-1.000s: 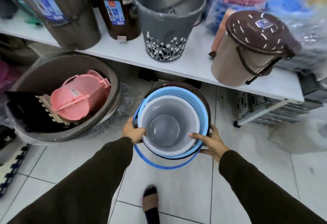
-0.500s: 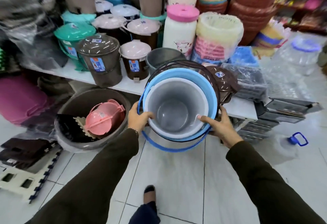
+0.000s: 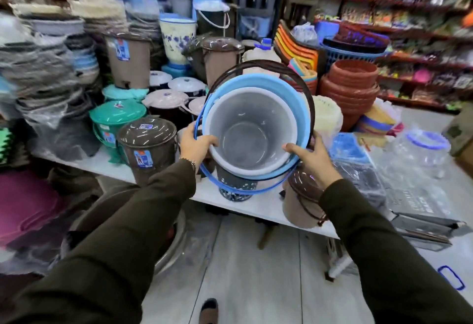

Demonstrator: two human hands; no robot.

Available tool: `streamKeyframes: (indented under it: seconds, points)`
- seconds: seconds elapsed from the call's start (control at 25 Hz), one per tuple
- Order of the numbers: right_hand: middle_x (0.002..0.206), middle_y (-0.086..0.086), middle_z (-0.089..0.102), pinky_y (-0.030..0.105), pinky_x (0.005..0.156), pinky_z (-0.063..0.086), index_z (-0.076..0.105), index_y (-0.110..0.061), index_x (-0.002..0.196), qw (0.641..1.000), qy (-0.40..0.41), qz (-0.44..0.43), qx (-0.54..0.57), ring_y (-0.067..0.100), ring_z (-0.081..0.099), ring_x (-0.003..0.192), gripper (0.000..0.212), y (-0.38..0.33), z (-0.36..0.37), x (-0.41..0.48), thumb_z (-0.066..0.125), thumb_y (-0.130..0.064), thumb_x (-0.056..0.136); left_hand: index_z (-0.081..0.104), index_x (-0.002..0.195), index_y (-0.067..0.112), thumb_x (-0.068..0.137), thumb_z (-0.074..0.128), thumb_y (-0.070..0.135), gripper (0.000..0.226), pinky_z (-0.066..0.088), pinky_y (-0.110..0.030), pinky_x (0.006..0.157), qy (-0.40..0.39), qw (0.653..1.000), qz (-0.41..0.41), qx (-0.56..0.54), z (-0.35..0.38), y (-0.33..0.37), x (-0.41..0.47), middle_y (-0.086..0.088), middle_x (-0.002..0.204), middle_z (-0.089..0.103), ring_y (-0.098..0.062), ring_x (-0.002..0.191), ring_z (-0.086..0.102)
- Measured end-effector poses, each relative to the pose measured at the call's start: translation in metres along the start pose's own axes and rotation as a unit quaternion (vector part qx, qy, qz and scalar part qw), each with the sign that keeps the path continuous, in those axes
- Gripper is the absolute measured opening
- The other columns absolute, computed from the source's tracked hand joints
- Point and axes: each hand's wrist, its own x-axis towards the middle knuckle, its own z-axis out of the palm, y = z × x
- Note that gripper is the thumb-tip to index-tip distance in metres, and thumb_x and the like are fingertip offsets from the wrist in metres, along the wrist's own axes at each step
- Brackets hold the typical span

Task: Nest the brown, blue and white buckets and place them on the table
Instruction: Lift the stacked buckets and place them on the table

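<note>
Three buckets sit nested in the air above the table's front edge: the white bucket innermost, the blue bucket around it, and the brown bucket outermost, of which only the rim and raised handle show. The blue handle hangs down below the stack. My left hand grips the left rim, thumb inside the white bucket. My right hand holds the right rim the same way. The stack's mouth tilts toward me.
The white table is crowded: a brown lidded bin at left, a teal bin, a dotted grey basket under the stack, a beige bin at its front edge. Terracotta pots stand behind. A tub lies on the floor.
I have lifted the nested buckets from near the floor up to above table height. The view has risen with them and now takes in the shelves behind.
</note>
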Motion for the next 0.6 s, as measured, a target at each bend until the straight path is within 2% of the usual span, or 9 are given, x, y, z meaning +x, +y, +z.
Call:
streamKeyframes:
  seconds: [0.16, 0.28, 0.4, 0.44, 0.52, 0.6]
  points:
    - [0.115, -0.001, 0.065, 0.030, 0.054, 0.058, 0.034, -0.024, 0.144, 0.999, 0.013, 0.024, 0.016, 0.018, 0.070, 0.088, 0.089, 0.000, 0.037, 0.100, 0.085, -0.018, 0.071, 0.063, 0.109, 0.009, 0.068, 0.063, -0.010, 0.046, 0.053, -0.022, 0.052, 0.006, 1.000, -0.018, 0.008, 0.015, 0.003, 0.104, -0.008, 0.088, 0.064, -0.020, 0.070, 0.057]
    - [0.116, 0.005, 0.068, 0.034, 0.054, 0.058, 0.040, -0.029, 0.138, 0.997, 0.011, 0.074, -0.003, 0.027, 0.072, 0.090, 0.089, 0.021, 0.058, 0.155, 0.089, -0.029, 0.063, 0.062, 0.099, 0.010, 0.062, 0.065, -0.007, 0.041, 0.050, -0.027, 0.055, 0.007, 0.998, -0.056, 0.032, 0.022, -0.021, 0.170, -0.010, 0.083, 0.061, -0.022, 0.068, 0.054]
    - [0.112, 0.006, 0.070, 0.034, 0.056, 0.058, 0.051, -0.024, 0.125, 0.991, 0.036, 0.119, -0.042, 0.027, 0.071, 0.090, 0.074, 0.058, 0.075, 0.202, 0.090, -0.033, 0.062, 0.064, 0.100, 0.006, 0.061, 0.065, -0.006, 0.041, 0.052, -0.023, 0.044, -0.003, 0.988, -0.147, 0.052, 0.028, -0.063, 0.231, -0.016, 0.083, 0.063, -0.025, 0.063, 0.056]
    - [0.110, 0.005, 0.070, 0.033, 0.054, 0.057, 0.053, -0.023, 0.123, 0.988, 0.043, 0.138, -0.048, 0.025, 0.071, 0.087, 0.069, 0.070, 0.080, 0.213, 0.089, -0.032, 0.065, 0.065, 0.101, 0.004, 0.059, 0.065, -0.005, 0.043, 0.056, -0.026, 0.047, -0.009, 0.984, -0.171, 0.056, 0.030, -0.080, 0.247, -0.018, 0.083, 0.064, -0.028, 0.063, 0.057]
    - [0.104, 0.003, 0.071, 0.033, 0.053, 0.058, 0.055, -0.021, 0.118, 0.981, 0.051, 0.181, -0.049, 0.024, 0.070, 0.083, 0.062, 0.097, 0.086, 0.232, 0.088, -0.030, 0.067, 0.066, 0.100, 0.003, 0.051, 0.066, 0.001, 0.049, 0.060, -0.041, 0.058, -0.014, 0.974, -0.210, 0.079, 0.034, -0.113, 0.276, -0.020, 0.081, 0.065, -0.030, 0.063, 0.058]
    - [0.103, 0.009, 0.074, 0.045, 0.063, 0.062, 0.059, -0.017, 0.114, 0.972, 0.051, 0.226, -0.036, 0.030, 0.072, 0.085, 0.065, 0.123, 0.088, 0.241, 0.090, -0.032, 0.059, 0.067, 0.099, 0.003, 0.045, 0.066, 0.005, 0.054, 0.059, -0.047, 0.062, -0.023, 0.964, -0.244, 0.107, 0.039, -0.137, 0.288, -0.020, 0.077, 0.064, -0.030, 0.062, 0.058]
